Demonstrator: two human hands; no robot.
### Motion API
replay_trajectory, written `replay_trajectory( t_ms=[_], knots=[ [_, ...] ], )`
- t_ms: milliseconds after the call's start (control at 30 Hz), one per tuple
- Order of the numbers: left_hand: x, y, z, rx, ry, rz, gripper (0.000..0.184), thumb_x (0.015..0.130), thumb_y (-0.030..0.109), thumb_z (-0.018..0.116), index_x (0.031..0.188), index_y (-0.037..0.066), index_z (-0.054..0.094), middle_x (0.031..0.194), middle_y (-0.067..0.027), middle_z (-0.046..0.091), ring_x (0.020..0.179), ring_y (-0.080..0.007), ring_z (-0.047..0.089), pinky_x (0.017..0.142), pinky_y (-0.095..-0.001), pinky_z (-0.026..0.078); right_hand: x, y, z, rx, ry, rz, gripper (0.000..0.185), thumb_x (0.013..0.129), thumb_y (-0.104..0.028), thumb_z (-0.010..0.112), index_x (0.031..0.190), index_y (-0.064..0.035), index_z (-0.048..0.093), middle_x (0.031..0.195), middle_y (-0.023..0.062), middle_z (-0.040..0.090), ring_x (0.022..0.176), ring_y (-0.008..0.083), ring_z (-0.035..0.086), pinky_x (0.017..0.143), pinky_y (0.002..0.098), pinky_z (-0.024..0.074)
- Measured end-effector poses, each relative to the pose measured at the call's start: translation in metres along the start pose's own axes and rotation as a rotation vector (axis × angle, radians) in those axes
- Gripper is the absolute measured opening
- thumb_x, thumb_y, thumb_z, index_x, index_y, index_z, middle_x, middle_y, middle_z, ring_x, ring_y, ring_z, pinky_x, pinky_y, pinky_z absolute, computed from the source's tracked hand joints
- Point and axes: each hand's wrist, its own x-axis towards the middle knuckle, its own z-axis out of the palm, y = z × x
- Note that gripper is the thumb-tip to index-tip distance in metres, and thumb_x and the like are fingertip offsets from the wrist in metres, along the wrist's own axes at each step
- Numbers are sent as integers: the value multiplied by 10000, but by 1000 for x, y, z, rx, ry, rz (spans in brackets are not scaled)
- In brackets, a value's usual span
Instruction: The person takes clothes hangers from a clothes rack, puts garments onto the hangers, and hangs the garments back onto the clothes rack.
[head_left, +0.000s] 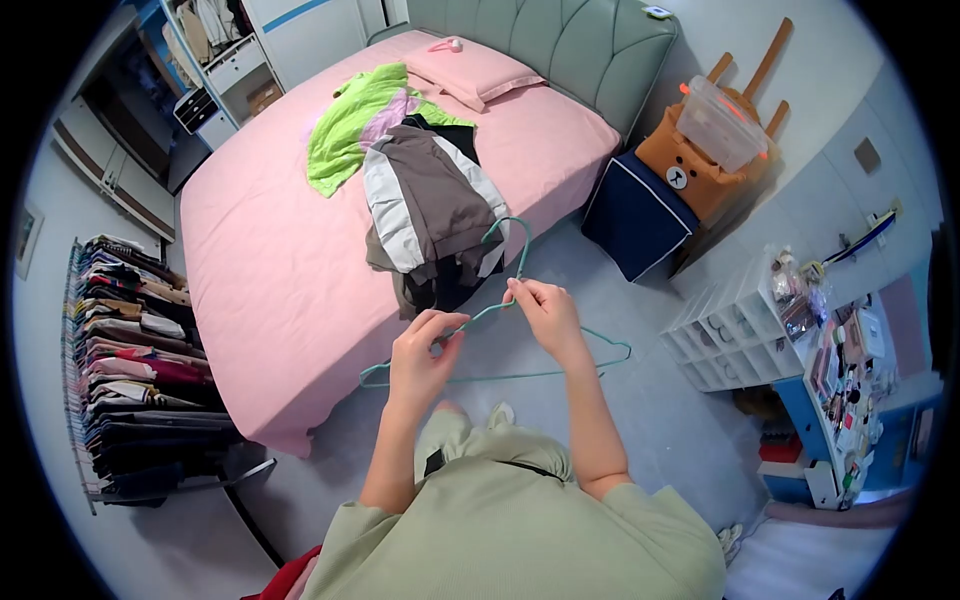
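Between my two hands is a thin green clothes hanger point(505, 377), its hook pointing up toward the bed. My left hand point(425, 350) pinches its left shoulder. Close to the base of the hook, my right hand point(545, 312) grips it with closed fingers. Just beyond the hanger, a brown garment with white panels point(432, 190) lies on the bed, with black cloth showing under it. A lime-green garment with a lilac patch point(352, 125) is spread out behind it on the left.
A pink-covered bed point(260, 240) fills the middle. Hanging clothes point(150, 370) crowd a rack at left. To the right stand a navy storage box point(640, 215), a bear-faced brown bag point(690, 165), white drawer units point(735, 330) and a cluttered desk point(850, 400).
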Motion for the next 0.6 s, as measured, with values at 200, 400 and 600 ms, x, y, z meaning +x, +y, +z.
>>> replay_trajectory(
  t_ms=[200,400,600],
  knots=[
    [47,-33,6,-9,-24,26,217,714,-25,627,912,62,644,789,-17,586,603,-85,500,491,-222,362,50,9,8,-19,9,-14,377,889,-369,476,718,-76,640,477,85,452,455,221,460,474,340,333],
    [120,-72,-2,-80,-63,8,334,703,-48,625,1009,85,622,799,-2,566,583,-64,472,459,-204,331,123,10,30,34,67,-19,363,903,-321,479,712,-48,624,452,14,317,444,85,322,445,292,244],
    [207,-99,-29,-34,-92,53,351,710,-45,615,1035,87,600,806,-35,573,573,-123,513,513,-253,421,207,-12,52,-2,110,-24,360,908,-312,463,725,-45,621,462,17,342,452,89,346,453,294,273]
  ],
)
